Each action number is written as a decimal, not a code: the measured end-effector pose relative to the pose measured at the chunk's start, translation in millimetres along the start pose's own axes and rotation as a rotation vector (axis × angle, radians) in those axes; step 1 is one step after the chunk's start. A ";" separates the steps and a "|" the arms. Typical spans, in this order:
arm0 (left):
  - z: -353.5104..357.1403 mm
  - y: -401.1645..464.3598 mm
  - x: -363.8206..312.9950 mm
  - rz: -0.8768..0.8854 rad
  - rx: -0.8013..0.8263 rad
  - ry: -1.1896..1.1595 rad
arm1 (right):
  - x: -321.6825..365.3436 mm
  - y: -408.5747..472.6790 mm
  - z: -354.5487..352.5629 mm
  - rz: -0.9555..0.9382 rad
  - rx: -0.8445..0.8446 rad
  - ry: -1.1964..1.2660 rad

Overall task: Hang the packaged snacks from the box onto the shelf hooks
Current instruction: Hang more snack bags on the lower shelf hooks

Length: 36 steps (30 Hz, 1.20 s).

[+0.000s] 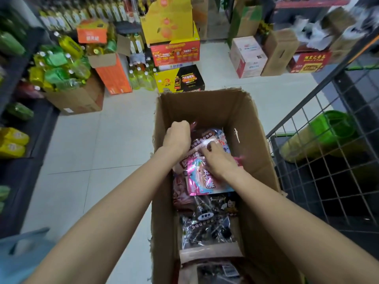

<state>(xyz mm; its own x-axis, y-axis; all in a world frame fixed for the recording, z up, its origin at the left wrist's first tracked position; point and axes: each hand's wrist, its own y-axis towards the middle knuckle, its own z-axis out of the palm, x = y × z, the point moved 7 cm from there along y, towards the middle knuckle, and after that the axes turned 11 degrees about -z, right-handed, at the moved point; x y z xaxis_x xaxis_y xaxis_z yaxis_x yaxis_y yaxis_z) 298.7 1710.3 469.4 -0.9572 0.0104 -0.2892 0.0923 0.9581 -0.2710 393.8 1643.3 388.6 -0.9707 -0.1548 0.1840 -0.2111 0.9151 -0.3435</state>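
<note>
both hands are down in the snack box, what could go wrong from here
1. The left hand grips packets at the far end while the right hand rests on the pink packet; the packets overlap, so lifting one may drag others out onto the floor.
2. The cardboard box has torn, ragged edges, which might snag a packet or scrape a forearm.
3. The wire rack stands close on the right; a quick swing could knock it.
</note>
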 end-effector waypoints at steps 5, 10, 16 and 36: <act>-16.4 -15.9 13.3 0.000 -0.069 -0.022 | 6.5 1.3 -0.4 0.015 0.022 0.014; -31.4 -34.3 16.6 0.063 -0.108 -0.052 | 1.5 -11.3 -11.3 0.088 -0.039 0.236; -68.9 -65.4 20.6 0.142 -0.209 -0.124 | -8.7 -71.1 -65.6 0.234 -0.421 0.448; -121.8 -405.9 -31.1 0.908 -0.449 -0.375 | 161.9 -447.5 -113.7 0.553 -1.410 0.572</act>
<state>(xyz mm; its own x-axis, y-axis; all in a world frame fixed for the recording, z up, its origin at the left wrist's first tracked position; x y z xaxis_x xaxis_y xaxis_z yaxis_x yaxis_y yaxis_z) 257.7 1355.9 700.2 -0.4296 0.7545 -0.4961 0.5432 0.6548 0.5255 344.3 1251.1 676.8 -0.6525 0.1491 0.7430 0.7124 0.4549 0.5343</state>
